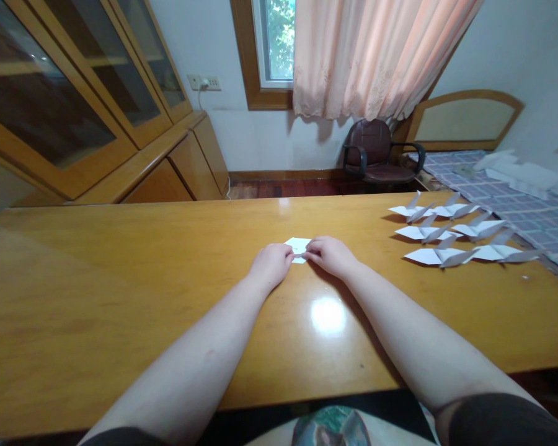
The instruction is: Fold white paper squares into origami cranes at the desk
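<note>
At nine o'clock, the worktop [134, 279] gives the left hand [272, 263] room. At three o'clock, paper cranes [477, 229] obstruct the right hand [331, 255].

White paper [299, 242] partly hidden by fingers [314, 248], cabinet [125, 150] cut off left, bed [555, 226] cut off right

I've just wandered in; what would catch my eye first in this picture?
Probably the six folded white paper birds, in rows at the right end of the wooden table. Nearer the middle, the left hand and right hand hold a small white paper between them. Beyond, a pink curtain hangs beside the windowpane.
</note>
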Action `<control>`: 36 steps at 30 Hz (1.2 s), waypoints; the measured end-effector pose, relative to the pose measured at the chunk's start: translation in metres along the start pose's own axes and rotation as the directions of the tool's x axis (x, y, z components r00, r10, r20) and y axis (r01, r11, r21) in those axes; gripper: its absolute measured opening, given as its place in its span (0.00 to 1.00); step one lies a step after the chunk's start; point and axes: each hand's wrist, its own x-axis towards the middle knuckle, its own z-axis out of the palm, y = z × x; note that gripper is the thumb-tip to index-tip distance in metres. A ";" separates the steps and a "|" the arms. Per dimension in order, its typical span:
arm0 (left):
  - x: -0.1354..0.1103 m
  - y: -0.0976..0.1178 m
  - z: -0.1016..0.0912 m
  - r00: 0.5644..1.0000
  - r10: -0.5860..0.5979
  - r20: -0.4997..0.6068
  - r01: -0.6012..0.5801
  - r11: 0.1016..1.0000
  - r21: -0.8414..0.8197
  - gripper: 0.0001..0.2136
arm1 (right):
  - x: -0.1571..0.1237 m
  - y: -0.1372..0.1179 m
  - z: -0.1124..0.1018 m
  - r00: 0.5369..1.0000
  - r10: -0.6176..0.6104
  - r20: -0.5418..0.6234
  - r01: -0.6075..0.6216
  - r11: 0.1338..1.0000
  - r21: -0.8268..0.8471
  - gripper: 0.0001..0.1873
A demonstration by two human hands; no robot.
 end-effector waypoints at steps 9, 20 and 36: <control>-0.001 0.008 0.004 0.996 -0.065 -0.063 0.066 0.998 0.009 0.12 | 0.002 -0.009 0.003 0.997 0.072 -0.011 -0.073 0.994 -0.081 0.09; 0.005 0.005 0.010 0.975 -0.218 -0.034 0.212 0.968 -0.137 0.10 | 0.007 -0.010 0.006 0.988 0.144 -0.048 -0.144 0.990 0.010 0.09; 0.009 0.002 0.014 0.965 -0.254 -0.065 0.242 0.958 -0.152 0.08 | 0.007 -0.013 0.009 0.972 0.220 -0.084 -0.214 0.974 0.072 0.08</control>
